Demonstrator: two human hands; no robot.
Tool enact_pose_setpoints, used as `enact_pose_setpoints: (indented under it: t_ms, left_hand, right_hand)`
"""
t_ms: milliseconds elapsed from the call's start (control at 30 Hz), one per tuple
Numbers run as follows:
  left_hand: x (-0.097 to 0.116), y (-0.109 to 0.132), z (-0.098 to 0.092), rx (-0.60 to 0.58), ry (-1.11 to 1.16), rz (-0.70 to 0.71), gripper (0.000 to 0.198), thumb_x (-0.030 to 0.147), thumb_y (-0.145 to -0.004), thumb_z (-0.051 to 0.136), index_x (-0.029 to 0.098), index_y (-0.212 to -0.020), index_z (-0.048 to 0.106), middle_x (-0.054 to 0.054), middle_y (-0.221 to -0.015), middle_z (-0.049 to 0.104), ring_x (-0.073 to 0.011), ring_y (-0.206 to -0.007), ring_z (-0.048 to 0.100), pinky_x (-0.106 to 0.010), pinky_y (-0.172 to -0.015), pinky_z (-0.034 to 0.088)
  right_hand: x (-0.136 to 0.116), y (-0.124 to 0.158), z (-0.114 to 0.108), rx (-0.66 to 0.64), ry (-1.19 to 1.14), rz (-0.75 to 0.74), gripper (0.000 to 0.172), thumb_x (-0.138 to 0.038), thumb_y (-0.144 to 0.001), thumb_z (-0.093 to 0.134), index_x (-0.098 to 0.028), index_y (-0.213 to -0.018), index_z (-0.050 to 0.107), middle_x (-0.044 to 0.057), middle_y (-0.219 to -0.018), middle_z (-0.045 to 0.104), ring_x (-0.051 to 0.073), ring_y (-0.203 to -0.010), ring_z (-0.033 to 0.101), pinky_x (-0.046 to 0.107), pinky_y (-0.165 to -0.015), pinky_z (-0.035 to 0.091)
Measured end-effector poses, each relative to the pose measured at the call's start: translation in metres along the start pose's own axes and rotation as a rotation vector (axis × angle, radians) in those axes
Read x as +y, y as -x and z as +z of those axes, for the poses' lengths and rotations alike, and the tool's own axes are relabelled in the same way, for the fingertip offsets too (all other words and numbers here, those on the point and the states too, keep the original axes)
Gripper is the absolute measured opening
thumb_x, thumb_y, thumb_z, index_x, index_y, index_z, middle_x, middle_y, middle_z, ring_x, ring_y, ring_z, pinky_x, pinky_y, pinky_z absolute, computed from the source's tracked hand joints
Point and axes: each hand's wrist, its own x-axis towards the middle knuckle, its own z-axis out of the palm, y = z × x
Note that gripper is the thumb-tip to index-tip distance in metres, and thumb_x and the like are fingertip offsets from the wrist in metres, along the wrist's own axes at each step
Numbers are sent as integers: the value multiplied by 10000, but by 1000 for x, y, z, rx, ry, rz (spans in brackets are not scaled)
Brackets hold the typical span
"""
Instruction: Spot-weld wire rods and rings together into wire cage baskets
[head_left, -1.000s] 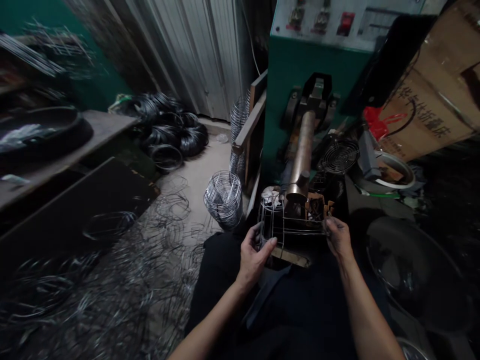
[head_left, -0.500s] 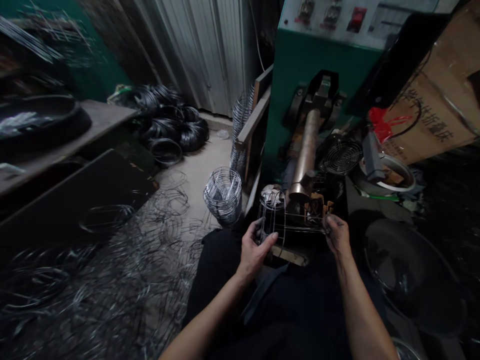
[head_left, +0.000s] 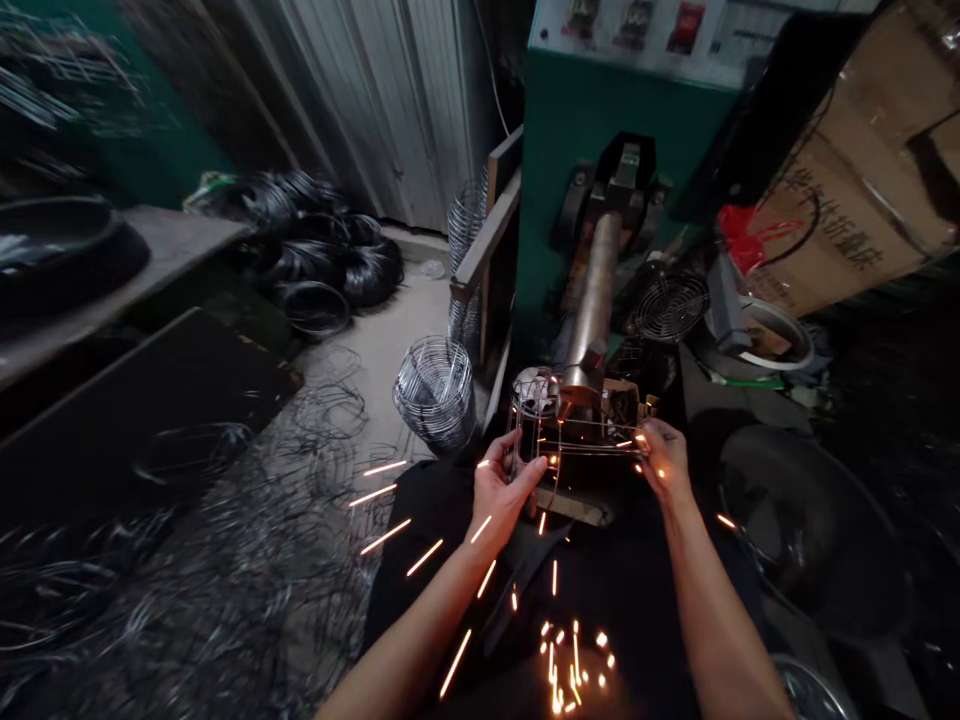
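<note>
My left hand (head_left: pixel 504 492) is closed round the near-left side of a thin wire frame (head_left: pixel 557 470) with a round top ring and upright wires. Opposite it, my right hand (head_left: pixel 666 460) pinches the right end of thin straight wires (head_left: pixel 600 452) that run across to the frame. Just above them is the tip of a thick metal cylinder arm (head_left: pixel 592 310) on a green spot-welding machine (head_left: pixel 559 120). Orange sparks (head_left: pixel 559 665) fly from that spot over my hands and lap. The exact contact point is hidden by glare and wires.
A stack of wire rings (head_left: pixel 435 385) stands on the floor to the left, near loose wire scraps (head_left: pixel 225 560). Black wire coils (head_left: pixel 315 230) lie by the metal wall. On the right are a cardboard box (head_left: pixel 847 200), a fan grille (head_left: pixel 670 302) and a dark basin (head_left: pixel 810 530).
Bright sparks now burst out around the frame and over my lap; none showed before. Both hands keep their grips, and the whole view has shifted slightly.
</note>
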Motion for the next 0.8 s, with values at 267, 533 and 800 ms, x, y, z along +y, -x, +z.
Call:
enact_pose_setpoints:
  t_ms: [267, 533, 800]
  left_hand:
    - [11, 27, -18, 4, -22, -113, 595, 371, -713, 835, 146, -1188, 557, 53, -711, 549, -60, -529, 519, -186, -516, 476]
    - [51, 58, -80, -374, 92, -258, 842, 340, -623, 890, 178, -1375, 546, -182, -1291, 633, -325, -1071, 674, -430, -955, 514]
    - [-9, 75, -103, -225, 15, -455, 947, 334, -699, 853, 267, -1506, 363, -238, -1421, 532, -161, -724, 700, -303, -674, 563]
  right_hand:
    - [-18, 22, -25, -180, 146, 45, 519, -616, -779, 688, -204, -534, 488, -9, -547, 447, 129, -536, 403, 266, -509, 324]
    - [-21, 83, -48, -696, 418, 532, 421, -578, -791, 709, -177, -918, 710, 34, -776, 671, 162, -629, 583, 262, -566, 453]
    - [3, 90, -47, -726, 637, 334, 358, -543, -824, 675, -232, -988, 746, 45, -968, 701, 230, -896, 621, 342, -842, 464]
